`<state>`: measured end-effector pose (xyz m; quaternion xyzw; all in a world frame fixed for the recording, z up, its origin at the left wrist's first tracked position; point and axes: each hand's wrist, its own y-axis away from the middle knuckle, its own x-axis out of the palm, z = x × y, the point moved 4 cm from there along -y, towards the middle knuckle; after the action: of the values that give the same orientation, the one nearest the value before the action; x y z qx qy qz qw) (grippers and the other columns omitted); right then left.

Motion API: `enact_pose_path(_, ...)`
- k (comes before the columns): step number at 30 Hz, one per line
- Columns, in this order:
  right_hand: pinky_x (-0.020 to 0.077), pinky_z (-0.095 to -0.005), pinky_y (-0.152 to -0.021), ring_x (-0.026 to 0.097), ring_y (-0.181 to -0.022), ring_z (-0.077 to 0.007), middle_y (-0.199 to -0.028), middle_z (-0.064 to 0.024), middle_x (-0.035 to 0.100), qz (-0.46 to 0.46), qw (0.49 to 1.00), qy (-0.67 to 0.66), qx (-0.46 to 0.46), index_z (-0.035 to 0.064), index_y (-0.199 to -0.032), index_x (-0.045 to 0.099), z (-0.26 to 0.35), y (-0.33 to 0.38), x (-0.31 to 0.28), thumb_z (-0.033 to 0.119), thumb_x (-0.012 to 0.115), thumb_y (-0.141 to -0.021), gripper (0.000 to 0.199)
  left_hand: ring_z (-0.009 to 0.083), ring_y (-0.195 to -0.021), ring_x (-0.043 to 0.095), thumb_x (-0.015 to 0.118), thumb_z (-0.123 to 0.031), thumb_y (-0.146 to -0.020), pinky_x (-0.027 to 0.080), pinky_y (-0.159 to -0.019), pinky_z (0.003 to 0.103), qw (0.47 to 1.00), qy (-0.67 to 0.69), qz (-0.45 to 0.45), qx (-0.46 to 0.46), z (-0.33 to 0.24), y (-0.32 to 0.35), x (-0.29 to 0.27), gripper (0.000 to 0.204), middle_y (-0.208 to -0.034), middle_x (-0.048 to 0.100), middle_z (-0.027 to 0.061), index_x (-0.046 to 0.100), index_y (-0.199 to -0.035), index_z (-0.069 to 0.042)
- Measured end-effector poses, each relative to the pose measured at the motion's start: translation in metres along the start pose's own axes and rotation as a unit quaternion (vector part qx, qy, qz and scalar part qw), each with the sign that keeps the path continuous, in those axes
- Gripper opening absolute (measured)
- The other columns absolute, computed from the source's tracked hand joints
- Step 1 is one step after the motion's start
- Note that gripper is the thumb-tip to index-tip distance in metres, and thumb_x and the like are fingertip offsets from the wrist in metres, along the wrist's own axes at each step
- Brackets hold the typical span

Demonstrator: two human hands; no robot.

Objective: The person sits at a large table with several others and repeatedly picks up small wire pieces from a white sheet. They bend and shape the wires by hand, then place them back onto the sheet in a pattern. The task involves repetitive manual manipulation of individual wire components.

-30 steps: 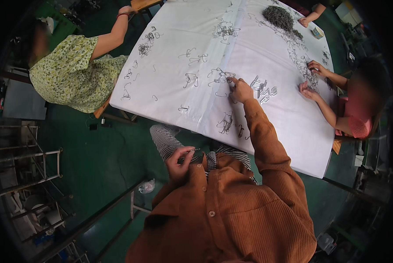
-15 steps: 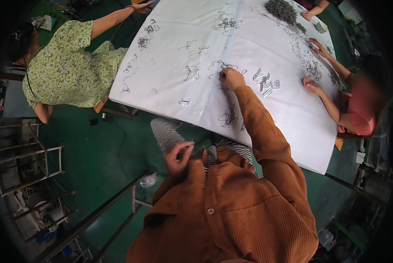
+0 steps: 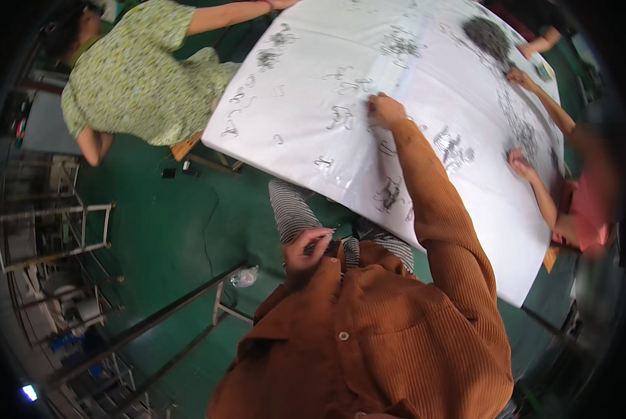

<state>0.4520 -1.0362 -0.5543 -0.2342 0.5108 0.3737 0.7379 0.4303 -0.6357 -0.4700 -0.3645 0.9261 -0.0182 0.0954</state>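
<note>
From the head camera, a worker's right arm stretches forward over a white-covered table (image 3: 466, 223), the right hand (image 3: 388, 112) palm down with fingers bent toward the surface; whether they grasp anything cannot be told. The left hand (image 3: 306, 249) is raised before the lap, elbow bent, thumb and forefinger pinching a thin metal piece (image 3: 331, 232). Though blurred, the piece points right and slightly away from the body along its long axis. Wire hooks (image 3: 339, 117) lie on the table just left of the right hand, long axes running mostly away from the worker. One second earlier, the right forefinger extended over hooks; now the fingers are curled, farther left on the table.
</note>
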Motion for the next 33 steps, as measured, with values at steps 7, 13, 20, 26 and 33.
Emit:
enact_pose_path(7,0.0507,-0.0429,-0.077,0.063,-0.093,-0.0330,-0.098,-0.0139,0.063,0.130,0.981,0.138,-0.051,0.0067,-0.090,0.065,-0.005,-0.014,0.003,0.018,0.064,-0.083,0.014,0.0179,-0.079,0.066,0.068,0.001,-0.084,0.053,-0.069,0.028,1.000,0.000,0.011,0.011,-0.002,-0.014,-0.003,0.013,-0.089,0.068,0.0096,0.068,-0.097,-0.001)
enact_pose_path(13,0.0504,-0.0439,-0.076,0.063,-0.092,-0.0338,-0.102,-0.0135,0.062,0.110,0.974,0.191,-0.057,0.0049,-0.097,0.060,0.033,-0.032,0.000,0.016,0.061,-0.086,0.015,0.0162,-0.077,0.066,0.070,0.005,-0.079,0.054,-0.065,0.026,0.998,0.007,0.022,0.065,0.019,-0.029,-0.007,0.016,-0.092,0.069,0.0079,0.069,-0.094,-0.001)
enact_pose_path(20,0.0517,-0.0444,-0.079,0.063,-0.096,-0.0322,-0.110,-0.0111,0.060,0.120,0.980,0.082,-0.133,0.0085,-0.100,0.061,0.165,-0.095,0.038,0.018,0.055,-0.089,0.016,0.0222,-0.079,0.066,0.070,0.005,-0.077,0.055,-0.067,0.031,0.999,0.021,0.007,0.043,0.037,-0.046,-0.010,0.020,-0.090,0.069,0.0073,0.068,-0.095,-0.004)
enact_pose_path(26,0.0501,-0.0438,-0.077,0.061,-0.093,-0.0320,-0.102,-0.0099,0.060,-0.119,0.982,-0.065,-0.131,0.0102,-0.095,0.060,0.221,-0.129,0.059,0.016,0.057,-0.090,0.008,0.0221,-0.079,0.066,0.072,0.006,-0.074,0.054,-0.067,0.031,0.998,-0.001,0.019,0.058,0.036,-0.052,-0.009,0.023,-0.091,0.069,0.0080,0.069,-0.095,-0.004)
enact_pose_path(33,0.0348,-0.0457,-0.107,0.041,-0.133,-0.0293,-0.143,-0.0097,0.045,-0.194,0.978,-0.035,-0.075,0.0134,-0.141,0.044,0.107,-0.082,0.029,0.008,0.055,-0.086,0.056,0.0235,-0.079,0.066,0.070,0.006,-0.077,0.053,-0.069,0.032,0.998,-0.007,0.032,0.061,0.026,-0.047,-0.004,0.019,-0.090,0.069,0.0088,0.067,-0.094,-0.003)
